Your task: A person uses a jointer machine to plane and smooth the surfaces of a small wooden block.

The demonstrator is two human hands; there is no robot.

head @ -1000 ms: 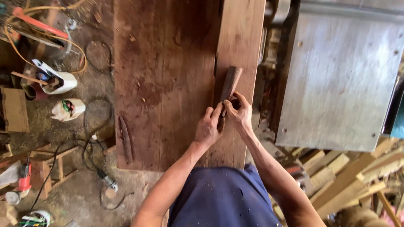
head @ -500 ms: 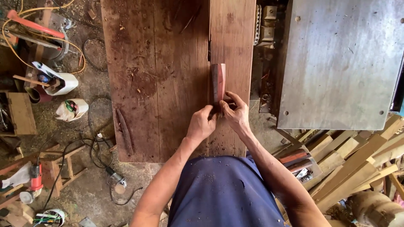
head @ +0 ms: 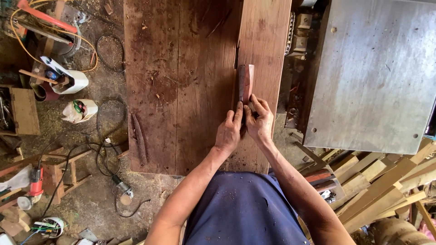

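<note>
A small reddish-brown wooden block [head: 245, 82] stands on edge on a wide brown plank workbench [head: 181, 81], right at the seam between two boards. My left hand [head: 229, 131] and my right hand [head: 260, 121] meet at the block's near end and pinch it between the fingertips. The block points straight away from me. Its near end is hidden by my fingers.
A grey metal machine table [head: 370, 72] stands to the right. Offcuts of timber [head: 377, 181] pile up at lower right. On the dusty floor at left lie black cables [head: 97, 149], a power tool [head: 34, 186], white containers [head: 79, 111] and a wooden box [head: 25, 111].
The block has turned from a slant to straight along the seam and up onto its edge. Both hands stayed on its near end.
</note>
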